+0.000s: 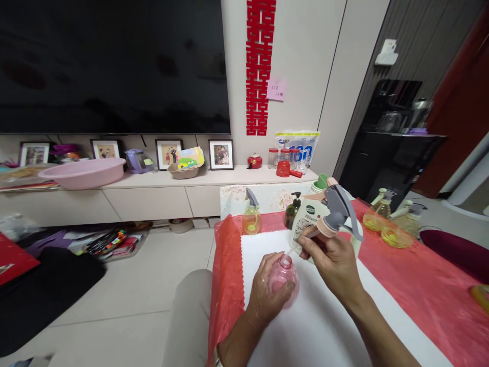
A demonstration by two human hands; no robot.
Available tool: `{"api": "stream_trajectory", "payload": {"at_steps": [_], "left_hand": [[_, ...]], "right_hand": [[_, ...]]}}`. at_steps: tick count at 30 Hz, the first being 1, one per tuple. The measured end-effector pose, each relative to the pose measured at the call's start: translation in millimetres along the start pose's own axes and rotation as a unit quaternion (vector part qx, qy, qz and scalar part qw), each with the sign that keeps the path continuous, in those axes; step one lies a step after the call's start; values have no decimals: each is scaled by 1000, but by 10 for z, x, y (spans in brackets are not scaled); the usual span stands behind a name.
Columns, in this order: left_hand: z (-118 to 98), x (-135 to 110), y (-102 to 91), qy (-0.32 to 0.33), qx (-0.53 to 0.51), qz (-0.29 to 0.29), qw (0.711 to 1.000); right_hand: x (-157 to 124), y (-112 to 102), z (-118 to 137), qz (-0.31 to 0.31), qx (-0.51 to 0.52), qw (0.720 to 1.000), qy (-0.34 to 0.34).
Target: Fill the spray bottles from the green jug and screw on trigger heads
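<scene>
My left hand [263, 295] is wrapped round a clear pink spray bottle [286, 280] with an uncapped neck, standing over the white sheet [324, 326]. In my right hand [332, 260] is a grey and peach trigger spray head [338, 206], tilted, with my fingers near its pale dip tube [292, 250]. The tube's lower end is at the mouth of the pink bottle; how far it reaches in is hard to see. Just behind my right hand stands a large cream bottle [305, 219] with printed label, partly hidden by hand and spray head.
A yellow spray bottle [251, 219] and a dark green pump bottle [293, 206] stand at the table's far side. Two more yellow spray bottles [397, 232] are on the red cover [412, 285] at right. A grey rounded seat [189, 316] stands left of the table.
</scene>
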State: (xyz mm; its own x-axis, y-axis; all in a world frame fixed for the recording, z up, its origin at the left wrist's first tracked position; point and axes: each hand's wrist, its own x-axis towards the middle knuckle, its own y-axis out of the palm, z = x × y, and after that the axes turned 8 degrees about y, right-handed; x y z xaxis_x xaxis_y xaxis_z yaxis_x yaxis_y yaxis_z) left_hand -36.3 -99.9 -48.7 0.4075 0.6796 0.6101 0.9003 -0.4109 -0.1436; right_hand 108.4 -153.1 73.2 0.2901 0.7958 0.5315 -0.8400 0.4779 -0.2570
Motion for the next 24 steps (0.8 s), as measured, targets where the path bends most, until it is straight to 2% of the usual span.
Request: {"api": "stream_trajectory", "payload": {"at_steps": [8,11,15,20,24], "left_hand": [[-34,0,-9,-1,-13,1,1000],[-32,11,-6,-3,-11,-1,1000],[-11,-2,8,14,-9,-1,1000],[111,-89,27,55,21,-23,998],[300,-118,39,97,6,-37,995]], "right_hand": [[-19,-83,27,-42,-52,997,-26],[-36,-85,-47,1,-71,997,-18],[-142,34,-189,52,-95,994,-14],[-281,183,-273,48,-126,990,-32],[-327,218,-360,12,-162,982,-90]]}}
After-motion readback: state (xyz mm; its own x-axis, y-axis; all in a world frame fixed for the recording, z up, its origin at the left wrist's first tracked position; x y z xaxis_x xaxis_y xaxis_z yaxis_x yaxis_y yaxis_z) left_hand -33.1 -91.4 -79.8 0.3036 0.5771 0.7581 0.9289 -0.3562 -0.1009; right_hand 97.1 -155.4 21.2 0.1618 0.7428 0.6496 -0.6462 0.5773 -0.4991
